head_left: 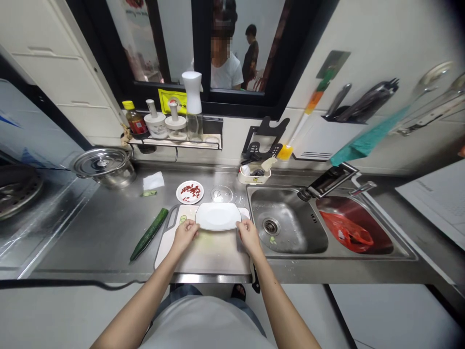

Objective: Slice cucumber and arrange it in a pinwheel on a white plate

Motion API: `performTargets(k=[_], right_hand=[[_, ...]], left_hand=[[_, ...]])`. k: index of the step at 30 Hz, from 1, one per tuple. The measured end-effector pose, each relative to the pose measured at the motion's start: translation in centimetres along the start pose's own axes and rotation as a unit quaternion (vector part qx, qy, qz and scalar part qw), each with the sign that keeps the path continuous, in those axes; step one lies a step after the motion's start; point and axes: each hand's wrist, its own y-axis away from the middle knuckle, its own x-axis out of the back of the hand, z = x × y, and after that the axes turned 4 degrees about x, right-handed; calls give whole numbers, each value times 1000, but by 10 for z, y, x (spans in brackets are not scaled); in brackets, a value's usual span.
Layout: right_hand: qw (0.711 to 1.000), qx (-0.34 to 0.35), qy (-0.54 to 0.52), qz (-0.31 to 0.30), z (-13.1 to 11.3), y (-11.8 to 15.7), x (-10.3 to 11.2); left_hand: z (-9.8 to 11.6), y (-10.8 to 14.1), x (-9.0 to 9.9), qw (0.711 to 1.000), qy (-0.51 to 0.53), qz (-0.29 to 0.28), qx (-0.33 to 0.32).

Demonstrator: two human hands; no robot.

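Note:
A white oblong plate (218, 216) is over the far part of a cutting board (214, 257). At its left end my left hand (187, 235) pinches the rim, and my right hand (249, 235) grips the opposite end. Whether the plate rests on the board or is held just above it, I cannot tell. A few thin cucumber slices (183, 219) lie on the board beyond my left hand. Left of the board lies a whole cucumber (148, 234). Behind the board, a small white plate (190, 192) carries chopped red pieces.
A double sink (290, 249) with a tap (332, 180) adjoins the board on the right; a red plastic bag (347, 231) lies in its far basin. A lidded steel pot (103, 167) stands back left. Seasoning jars (156, 120) line a wall shelf. People show in the window.

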Motion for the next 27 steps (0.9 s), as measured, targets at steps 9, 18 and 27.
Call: performTargets(k=[9,18,27], right_hand=[[1000,-15,-4,-26,25,53,-18],[999,-23,-19,-25,36,67,-27],[997,-39,59,-42,44,70,-32]], left_hand=[[-42,38,10,1000,-12,-2,-1],[-73,44,3,1000,27,-6,-4],[-86,40,1,998,-67,-4,10]])
